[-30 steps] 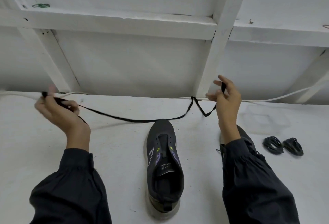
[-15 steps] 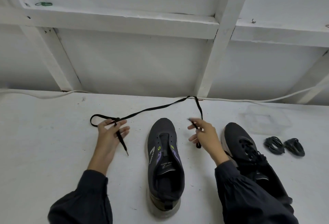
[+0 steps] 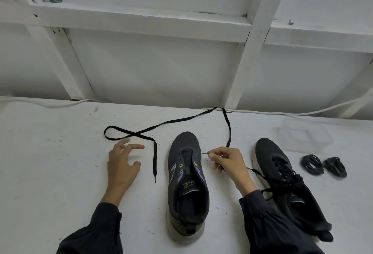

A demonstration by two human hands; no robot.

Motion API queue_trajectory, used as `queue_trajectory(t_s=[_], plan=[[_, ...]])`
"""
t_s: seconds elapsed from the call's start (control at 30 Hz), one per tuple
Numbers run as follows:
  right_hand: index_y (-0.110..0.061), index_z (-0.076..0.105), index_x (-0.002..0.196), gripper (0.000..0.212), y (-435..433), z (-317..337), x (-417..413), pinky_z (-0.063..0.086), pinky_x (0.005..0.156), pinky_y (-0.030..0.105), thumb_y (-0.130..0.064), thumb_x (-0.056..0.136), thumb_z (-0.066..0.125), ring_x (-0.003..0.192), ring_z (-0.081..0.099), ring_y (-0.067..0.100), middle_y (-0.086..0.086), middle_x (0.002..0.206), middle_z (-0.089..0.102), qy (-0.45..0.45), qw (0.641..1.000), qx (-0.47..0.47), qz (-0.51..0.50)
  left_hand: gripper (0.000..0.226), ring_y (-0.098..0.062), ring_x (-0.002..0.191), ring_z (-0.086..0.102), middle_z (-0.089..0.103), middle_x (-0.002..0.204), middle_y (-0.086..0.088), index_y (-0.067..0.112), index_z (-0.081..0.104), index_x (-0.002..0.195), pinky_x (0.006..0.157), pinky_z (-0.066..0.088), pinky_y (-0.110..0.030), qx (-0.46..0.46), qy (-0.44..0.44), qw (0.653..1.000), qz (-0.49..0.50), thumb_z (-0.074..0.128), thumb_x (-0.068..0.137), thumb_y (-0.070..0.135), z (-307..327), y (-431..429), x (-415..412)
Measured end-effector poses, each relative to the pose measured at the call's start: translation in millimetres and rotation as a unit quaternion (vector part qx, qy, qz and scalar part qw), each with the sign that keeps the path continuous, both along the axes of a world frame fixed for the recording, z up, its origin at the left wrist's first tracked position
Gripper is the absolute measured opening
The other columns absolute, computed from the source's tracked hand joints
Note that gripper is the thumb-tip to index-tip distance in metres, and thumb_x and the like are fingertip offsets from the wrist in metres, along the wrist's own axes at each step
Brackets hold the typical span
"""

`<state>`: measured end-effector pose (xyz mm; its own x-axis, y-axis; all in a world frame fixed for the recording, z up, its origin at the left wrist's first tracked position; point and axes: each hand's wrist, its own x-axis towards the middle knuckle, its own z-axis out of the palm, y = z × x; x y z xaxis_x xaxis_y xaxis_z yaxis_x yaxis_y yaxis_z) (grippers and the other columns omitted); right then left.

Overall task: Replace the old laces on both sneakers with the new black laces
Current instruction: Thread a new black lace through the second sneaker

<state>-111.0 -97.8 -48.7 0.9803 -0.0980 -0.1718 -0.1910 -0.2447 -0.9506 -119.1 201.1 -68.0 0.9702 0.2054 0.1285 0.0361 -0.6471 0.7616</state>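
Note:
A dark sneaker without laces [image 3: 187, 183] stands toe-away in the middle of the white table. A long black lace [image 3: 155, 127] lies looped across the table behind it, its left end trailing down beside the shoe. My right hand [image 3: 228, 165] pinches the lace's other tip just right of the sneaker's front eyelets. My left hand [image 3: 122, 165] hovers open left of the shoe, holding nothing, close to the lace's loop. A second black sneaker [image 3: 282, 181], still laced, lies at the right, partly behind my right sleeve.
Two coiled black lace bundles [image 3: 323, 166] lie at the far right. A clear plastic box [image 3: 304, 134] sits behind them. A white cable [image 3: 60, 104] runs along the table's back edge below a white framed wall.
My left hand has let go of the lace, which now lies on the table. My right hand has shifted its grip to the lace tip and moved beside the sneaker's eyelets.

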Motion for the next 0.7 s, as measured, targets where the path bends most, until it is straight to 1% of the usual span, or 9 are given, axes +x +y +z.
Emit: queue_trajectory(t_s=[0.07, 0.13, 0.2, 0.27, 0.33, 0.47, 0.53, 0.6, 0.7], plan=[[-0.006, 0.075, 0.087, 0.004, 1.7, 1.6, 0.3, 0.043, 0.045, 0.022, -0.006, 0.087, 0.071, 0.051, 0.057, 0.014, -0.002, 0.063, 0.066, -0.007, 1.0, 0.008, -0.009, 0.056, -0.013, 0.12, 0.044, 0.053, 0.129, 0.013, 0.036, 0.069, 0.102, 0.101, 0.032, -0.033, 0.01, -0.018, 0.99, -0.138, 0.061, 0.072, -0.011, -0.9, 6.8, -6.5], [-0.007, 0.074, 0.088, 0.004, 3.5, 3.7, 0.6, 0.04, 0.043, 0.021, -0.006, 0.088, 0.07, 0.05, 0.056, 0.014, 0.002, 0.068, 0.065, -0.01, 1.0, 0.013, -0.013, 0.043, -0.003, 0.121, 0.045, 0.056, 0.125, 0.025, 0.048, 0.068, 0.103, 0.101, 0.036, -0.037, 0.05, -0.007, 0.968, -0.247, 0.064, 0.078, 0.013, -7.4, 9.0, -11.5], [-0.008, 0.072, 0.09, 0.005, 5.9, 6.3, 0.4, 0.037, 0.042, 0.02, -0.006, 0.088, 0.068, 0.049, 0.055, 0.013, 0.004, 0.071, 0.064, -0.009, 1.0, 0.02, -0.014, 0.027, 0.003, 0.119, 0.046, 0.057, 0.121, 0.031, 0.051, 0.068, 0.102, 0.099, 0.039, -0.041, 0.088, 0.01, 0.959, -0.271, 0.058, 0.081, 0.038, -14.8, 8.2, -13.5], [-0.008, 0.071, 0.091, 0.006, 7.7, 8.9, 0.4, 0.036, 0.042, 0.019, -0.005, 0.089, 0.066, 0.048, 0.051, 0.014, 0.004, 0.074, 0.062, -0.007, 0.999, 0.029, -0.013, 0.02, 0.004, 0.115, 0.047, 0.061, 0.113, 0.031, 0.048, 0.071, 0.093, 0.098, 0.04, -0.041, 0.088, 0.01, 0.963, -0.255, 0.056, 0.08, 0.05, -17.2, 6.5, -12.7], [-0.008, 0.071, 0.09, 0.005, 9.3, 12.4, -0.5, 0.035, 0.044, 0.016, -0.007, 0.09, 0.066, 0.047, 0.045, 0.012, 0.004, 0.073, 0.059, -0.011, 0.999, 0.035, -0.009, 0.02, 0.002, 0.113, 0.049, 0.064, 0.106, 0.027, 0.043, 0.072, 0.084, 0.098, 0.038, -0.039, 0.075, -0.002, 0.969, -0.234, 0.057, 0.078, 0.055, -16.3, 3.5, -11.7], [-0.009, 0.071, 0.086, 0.006, 13.3, 18.8, -3.0, 0.034, 0.047, 0.015, -0.011, 0.09, 0.068, 0.047, 0.04, 0.005, -0.004, 0.068, 0.057, -0.03, 0.999, 0.033, 0.018, 0.023, -0.001, 0.103, 0.053, 0.065, 0.095, 0.019, 0.033, 0.067, 0.083, 0.094, 0.04, -0.036, 0.074, -0.032, 0.976, -0.202, 0.051, 0.084, 0.05, -12.2, -5.5, -10.1], [-0.01, 0.072, 0.084, 0.007, 15.1, 20.8, -3.3, 0.035, 0.05, 0.014, -0.012, 0.09, 0.068, 0.049, 0.043, 0.001, -0.009, 0.066, 0.059, -0.048, 0.998, 0.001, 0.038, 0.017, -0.005, 0.097, 0.057, 0.067, 0.09, 0.016, 0.028, 0.067, 0.086, 0.09, 0.044, -0.032, 0.026, -0.04, 0.985, -0.166, 0.055, 0.088, 0.041, -9.1, -10.5, -8.8], [-0.012, 0.073, 0.083, 0.008, 16.5, 22.3, -1.4, 0.037, 0.054, 0.011, -0.014, 0.089, 0.069, 0.051, 0.048, -0.002, -0.012, 0.067, 0.061, -0.07, 0.994, -0.061, 0.058, 0.006, -0.008, 0.089, 0.061, 0.069, 0.082, 0.013, 0.027, 0.066, 0.088, 0.083, 0.045, -0.023, -0.017, -0.058, 0.988, -0.142, 0.062, 0.092, 0.029, -2.2, -19.2, -7.6], [-0.012, 0.074, 0.082, 0.008, 17.9, 24.5, 2.8, 0.037, 0.057, 0.009, -0.016, 0.088, 0.07, 0.057, 0.052, -0.005, -0.011, 0.07, 0.064, -0.089, 0.984, -0.133, 0.076, 0.006, -0.005, 0.081, 0.064, 0.07, 0.075, 0.007, 0.021, 0.068, 0.09, 0.072, 0.042, -0.008, -0.086, -0.046, 0.987, -0.127, 0.066, 0.092, 0.016, 14.6, -37.0, -5.7]])
